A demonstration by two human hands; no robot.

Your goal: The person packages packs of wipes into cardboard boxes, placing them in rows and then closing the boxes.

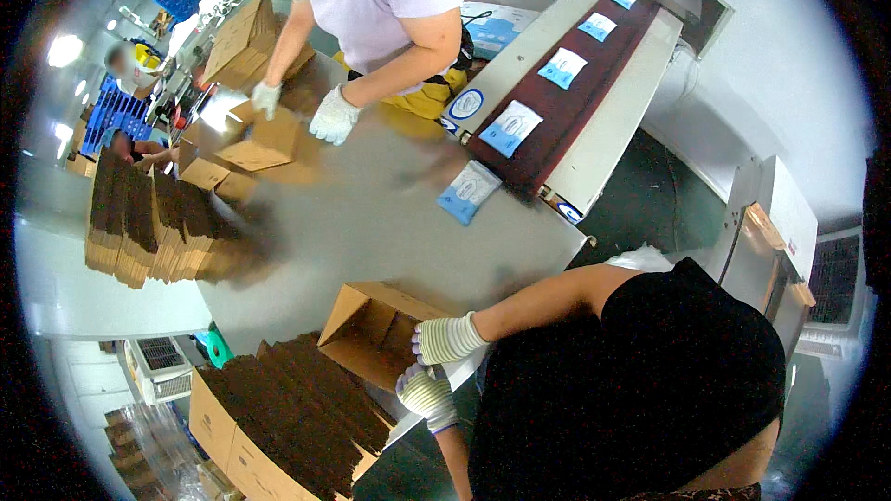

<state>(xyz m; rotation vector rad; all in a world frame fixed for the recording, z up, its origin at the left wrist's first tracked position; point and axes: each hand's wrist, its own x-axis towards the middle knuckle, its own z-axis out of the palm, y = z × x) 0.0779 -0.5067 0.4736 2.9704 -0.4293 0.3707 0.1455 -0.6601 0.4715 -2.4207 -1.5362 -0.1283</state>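
An open cardboard box [371, 334] lies tilted on the near edge of the grey table, its inside showing with nothing visible in it. My right hand [448, 339], in a striped knit glove, is closed on the box's near rim. Just below it, my left hand [427, 396], gloved alike, has its fingers bent round the lower edge of the same box. A large stack of folded cardboard boxes [288, 408] stands beside my left hand.
A conveyor [594, 83] carries several blue and white packets; one packet [469, 193] lies on the table [353, 232] at its end. Across from me, a white-gloved person handles another box [264, 141]. More folded boxes [158, 223] stand at the far left.
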